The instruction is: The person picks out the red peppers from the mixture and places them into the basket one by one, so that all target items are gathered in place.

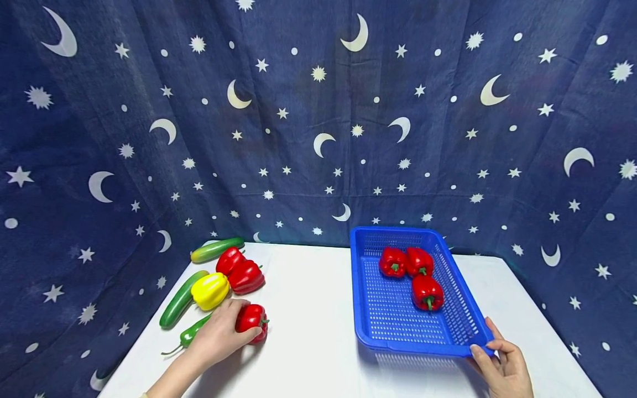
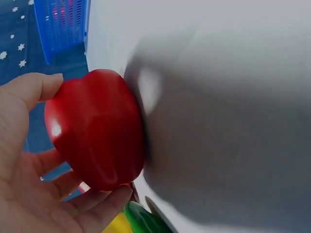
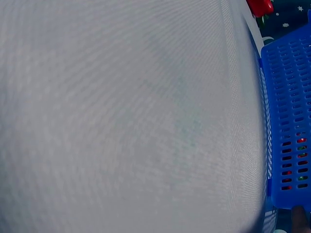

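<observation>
My left hand (image 1: 219, 336) grips a red bell pepper (image 1: 252, 322) at the left of the table, thumb on the near side and fingers around the far side. In the left wrist view the same pepper (image 2: 97, 131) sits between thumb and fingers, close to the white surface. My right hand (image 1: 502, 365) holds the near right corner of a blue plastic basket (image 1: 388, 346), thumb on the rim. Three red bell peppers (image 1: 427, 293) lie inside the basket. In the right wrist view, the basket's slotted wall (image 3: 291, 111) shows at the right edge, with a dark fingertip below it.
Beside my left hand lie a green chili pepper (image 1: 191, 331), a yellow bell pepper (image 1: 210, 291) and two more red bell peppers (image 1: 246, 277). Two cucumbers (image 1: 179, 301) lie along the left edge. A dark blue curtain (image 1: 298, 110) with moons and stars surrounds the white table (image 1: 308, 309).
</observation>
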`<act>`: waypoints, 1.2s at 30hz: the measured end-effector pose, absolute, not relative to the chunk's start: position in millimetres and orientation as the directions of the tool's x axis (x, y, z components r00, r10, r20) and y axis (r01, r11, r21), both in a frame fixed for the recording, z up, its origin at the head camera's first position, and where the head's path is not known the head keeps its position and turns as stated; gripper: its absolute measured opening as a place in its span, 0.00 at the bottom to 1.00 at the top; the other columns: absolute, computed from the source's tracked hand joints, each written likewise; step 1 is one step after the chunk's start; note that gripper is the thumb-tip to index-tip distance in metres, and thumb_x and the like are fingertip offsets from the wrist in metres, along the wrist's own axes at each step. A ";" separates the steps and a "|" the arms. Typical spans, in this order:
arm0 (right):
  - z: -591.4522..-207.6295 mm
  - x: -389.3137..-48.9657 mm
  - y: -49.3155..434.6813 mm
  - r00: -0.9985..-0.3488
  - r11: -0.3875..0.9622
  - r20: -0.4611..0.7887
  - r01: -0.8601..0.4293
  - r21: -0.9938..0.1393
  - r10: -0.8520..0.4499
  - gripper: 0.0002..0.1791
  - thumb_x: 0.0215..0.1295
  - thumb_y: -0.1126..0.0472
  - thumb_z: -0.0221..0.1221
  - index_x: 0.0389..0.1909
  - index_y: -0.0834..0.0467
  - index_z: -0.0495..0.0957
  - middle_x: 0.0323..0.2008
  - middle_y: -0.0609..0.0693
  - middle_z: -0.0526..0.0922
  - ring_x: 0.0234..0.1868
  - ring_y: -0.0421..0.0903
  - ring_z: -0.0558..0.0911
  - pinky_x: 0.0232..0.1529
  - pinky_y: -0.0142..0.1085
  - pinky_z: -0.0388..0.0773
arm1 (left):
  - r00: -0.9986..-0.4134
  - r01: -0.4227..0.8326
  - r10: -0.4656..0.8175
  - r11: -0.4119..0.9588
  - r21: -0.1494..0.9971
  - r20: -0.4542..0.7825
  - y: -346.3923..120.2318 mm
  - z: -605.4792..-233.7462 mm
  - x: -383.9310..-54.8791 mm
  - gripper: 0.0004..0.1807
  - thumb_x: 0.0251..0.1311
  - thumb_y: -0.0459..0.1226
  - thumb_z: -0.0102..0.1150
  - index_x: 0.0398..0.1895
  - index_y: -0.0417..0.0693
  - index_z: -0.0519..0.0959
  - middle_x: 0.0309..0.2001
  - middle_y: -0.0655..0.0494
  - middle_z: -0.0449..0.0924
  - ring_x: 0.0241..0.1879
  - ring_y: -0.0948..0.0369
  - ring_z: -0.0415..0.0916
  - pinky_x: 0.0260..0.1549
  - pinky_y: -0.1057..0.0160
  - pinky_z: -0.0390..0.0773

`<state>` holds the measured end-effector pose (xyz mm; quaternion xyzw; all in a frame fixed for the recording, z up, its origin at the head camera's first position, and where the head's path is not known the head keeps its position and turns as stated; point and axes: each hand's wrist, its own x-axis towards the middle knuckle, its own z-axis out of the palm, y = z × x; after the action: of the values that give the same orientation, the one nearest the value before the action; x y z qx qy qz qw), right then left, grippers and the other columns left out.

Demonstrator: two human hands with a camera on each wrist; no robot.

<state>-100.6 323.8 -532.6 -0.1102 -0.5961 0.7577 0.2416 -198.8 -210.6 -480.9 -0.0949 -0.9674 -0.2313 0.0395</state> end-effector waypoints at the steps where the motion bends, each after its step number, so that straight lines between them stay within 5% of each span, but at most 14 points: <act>1: -532.8 -100.6 323.8 -0.860 -0.175 0.124 -0.238 -0.955 0.495 0.14 0.69 0.76 0.59 0.47 0.63 0.65 0.79 0.51 0.57 0.49 0.27 0.79 0.38 0.30 0.84 | -0.977 0.214 0.181 0.868 0.448 0.115 -211.6 -480.1 -198.6 0.34 0.52 0.53 0.76 0.59 0.47 0.78 0.53 0.51 0.78 0.52 0.51 0.75 0.50 0.48 0.79; 7: -532.5 -100.2 324.4 -0.860 -0.168 0.124 -0.235 -0.957 0.495 0.14 0.69 0.76 0.59 0.47 0.63 0.65 0.80 0.51 0.57 0.49 0.28 0.79 0.38 0.30 0.84 | -0.970 0.228 0.240 0.835 0.500 0.042 -217.3 -475.8 -198.2 0.35 0.51 0.38 0.68 0.68 0.52 0.76 0.69 0.42 0.69 0.63 0.45 0.72 0.56 0.40 0.77; 12: -531.3 -100.9 323.1 -0.856 -0.173 0.080 -0.193 -0.966 0.510 0.15 0.69 0.74 0.61 0.47 0.63 0.65 0.80 0.52 0.55 0.48 0.27 0.79 0.38 0.29 0.84 | -0.965 0.228 0.260 0.801 0.553 0.021 -220.7 -475.9 -198.7 0.35 0.51 0.33 0.66 0.68 0.51 0.76 0.70 0.37 0.66 0.64 0.42 0.70 0.59 0.37 0.73; 23: -531.1 -102.3 321.8 -0.847 -0.168 0.066 -0.180 -0.969 0.528 0.15 0.69 0.74 0.61 0.47 0.63 0.65 0.79 0.53 0.57 0.48 0.28 0.79 0.38 0.29 0.84 | -0.967 0.158 0.253 0.699 0.698 -0.035 -228.9 -483.9 -205.2 0.39 0.54 0.35 0.69 0.72 0.44 0.69 0.71 0.35 0.65 0.64 0.42 0.69 0.60 0.40 0.73; 29: -531.3 -102.1 322.2 -0.849 -0.167 0.073 -0.186 -0.968 0.524 0.15 0.69 0.74 0.61 0.47 0.63 0.65 0.79 0.53 0.57 0.49 0.28 0.79 0.38 0.29 0.84 | -0.962 0.139 0.264 0.677 0.723 -0.063 -230.4 -483.8 -206.2 0.40 0.54 0.36 0.70 0.73 0.47 0.69 0.65 0.45 0.72 0.59 0.51 0.73 0.59 0.45 0.74; 36: -530.6 -102.3 322.7 -0.850 -0.166 0.058 -0.168 -0.972 0.523 0.15 0.69 0.73 0.61 0.48 0.62 0.65 0.80 0.53 0.56 0.48 0.27 0.79 0.38 0.29 0.84 | -0.969 0.099 0.232 0.685 0.722 -0.088 -231.1 -483.2 -203.9 0.39 0.55 0.39 0.71 0.73 0.52 0.71 0.68 0.43 0.69 0.65 0.44 0.69 0.60 0.42 0.72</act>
<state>-102.3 322.7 -530.6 -0.1469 -0.6033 0.7491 0.2306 -203.9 -231.1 -483.2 -0.0904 -0.9138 -0.3865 -0.0862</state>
